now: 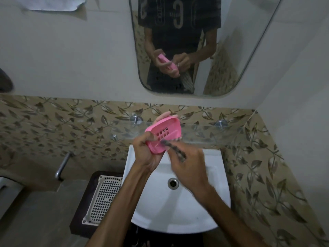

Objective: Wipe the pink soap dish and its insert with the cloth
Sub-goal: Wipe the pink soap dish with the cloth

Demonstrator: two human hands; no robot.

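My left hand [148, 154] grips the pink soap dish [164, 133] from below and tilts its open side toward me above the white sink [211, 207]. The slotted pink insert [162, 133] sits inside the dish. My right hand [188, 166] holds a dark patterned cloth [175, 150] and presses its tip against the near edge of the insert. The hand is blurred. The wall mirror [229, 56] shows both hands and the dish from the other side.
A glass shelf [210, 132] on metal pegs runs along the wall just behind the dish. A metal tap handle [63, 164] sticks out at the left. A white perforated tray [102, 196] lies on a dark stand beside the sink. The sink drain [173, 183] is below my hands.
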